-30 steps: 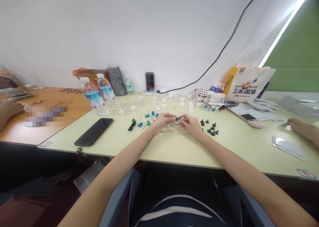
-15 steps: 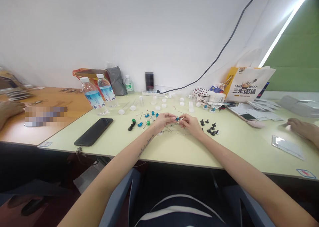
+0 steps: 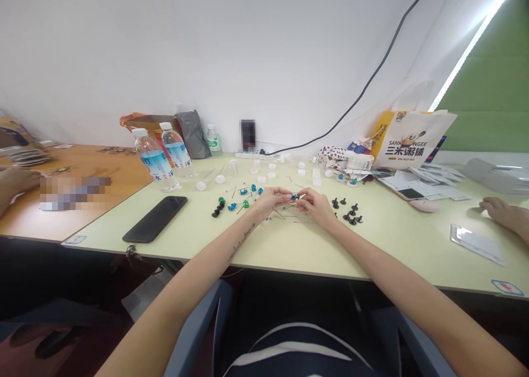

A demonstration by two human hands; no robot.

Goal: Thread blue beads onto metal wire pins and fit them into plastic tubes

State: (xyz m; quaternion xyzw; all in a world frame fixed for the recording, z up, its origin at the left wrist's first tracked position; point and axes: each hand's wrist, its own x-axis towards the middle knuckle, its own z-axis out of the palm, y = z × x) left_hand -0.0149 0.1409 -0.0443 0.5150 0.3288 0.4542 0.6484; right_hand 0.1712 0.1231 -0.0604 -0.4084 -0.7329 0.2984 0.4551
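By white wall (image 3: pixel 206 57), pale table (image 3: pixel 309 250), 3 bottles (image 3: pixel 155 159), held blue part (image 3: pixel 295 197)

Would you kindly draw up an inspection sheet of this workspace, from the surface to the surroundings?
Surface: pale table, small parts scattered over it.
Job's things: blue piece between the hands; black pieces to the right; green piece to the left.
Clutter: phone and bottles at left; yellow-and-white bag at right rear.
Hands: left hand and right hand both pinch at the blue piece.
Cables: black cable slanting down toward the power strip.
Surroundings: white wall behind; co-worker's hand at right.
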